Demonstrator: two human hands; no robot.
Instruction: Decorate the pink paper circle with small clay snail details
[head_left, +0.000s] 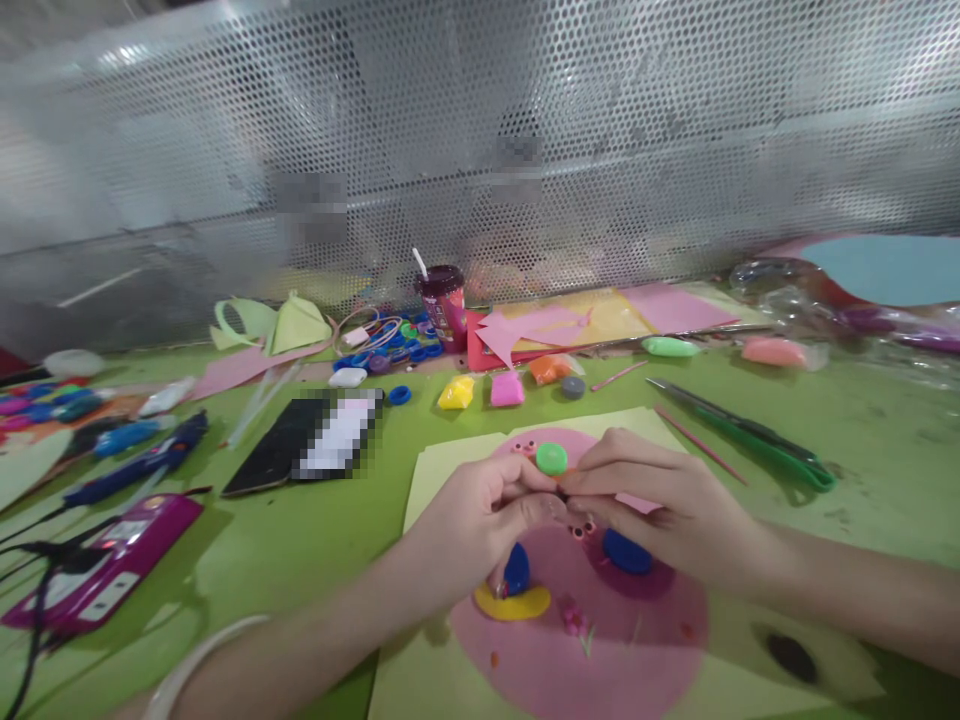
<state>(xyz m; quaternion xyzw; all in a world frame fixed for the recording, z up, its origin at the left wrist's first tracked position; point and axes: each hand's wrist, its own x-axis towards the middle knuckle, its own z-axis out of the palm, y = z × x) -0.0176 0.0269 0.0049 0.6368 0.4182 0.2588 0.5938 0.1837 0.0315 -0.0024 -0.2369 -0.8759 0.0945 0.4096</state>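
My left hand and my right hand meet fingertip to fingertip over a pink paper circle on a pale yellow sheet. Both hands pinch a tiny piece I cannot make out. Just above the fingers sits a green clay disc. Below them lie two blue clay blobs and a yellow clay crescent. A white bangle circles my left wrist.
Green-handled scissors lie to the right. A phone, a blue glue gun and a magenta device lie left. Yellow, pink and orange clay lumps, a cup with a straw and coloured paper sit before a perforated metal screen.
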